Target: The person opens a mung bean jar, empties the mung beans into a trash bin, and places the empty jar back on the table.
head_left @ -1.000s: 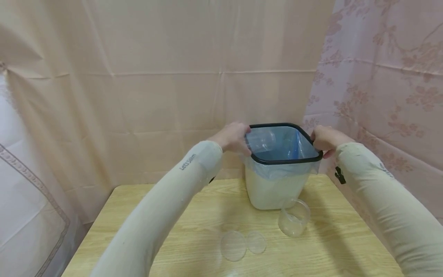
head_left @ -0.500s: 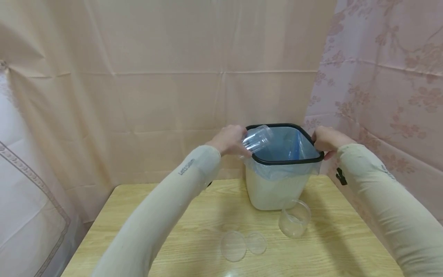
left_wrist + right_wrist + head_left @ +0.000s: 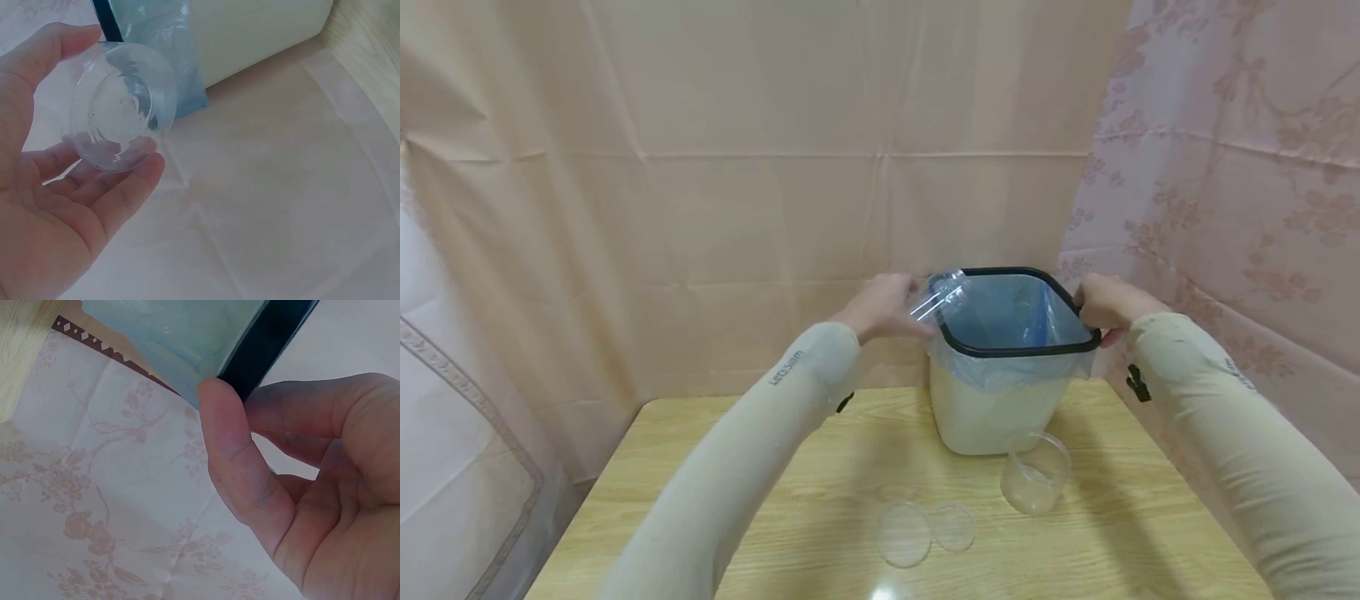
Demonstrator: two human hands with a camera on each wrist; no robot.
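Observation:
A cream trash bin (image 3: 1000,408) with a black rim (image 3: 1022,350) and a bluish plastic liner (image 3: 1000,312) stands at the back right of the table. My left hand (image 3: 887,308) holds a clear plastic cup (image 3: 942,296), tilted across the bin's left rim. The left wrist view has the cup's round base (image 3: 122,109) facing the camera, thumb and fingers around its sides. At the bin's right edge, my right hand (image 3: 1108,300) pinches the rim and liner between thumb and fingers, as the right wrist view confirms on the dark rim (image 3: 265,347).
Near the bin's front sits a wider clear plastic container (image 3: 1036,475). Two clear round lids, a larger one (image 3: 904,535) and a smaller one (image 3: 953,527), lie on the wooden table (image 3: 820,500). Fabric drapes (image 3: 760,208) hang behind and at both sides.
The left hand has drawn the clear cup leftward, from inside the bin's opening to across its left rim. My right hand stays on the right rim; the bin has hardly moved.

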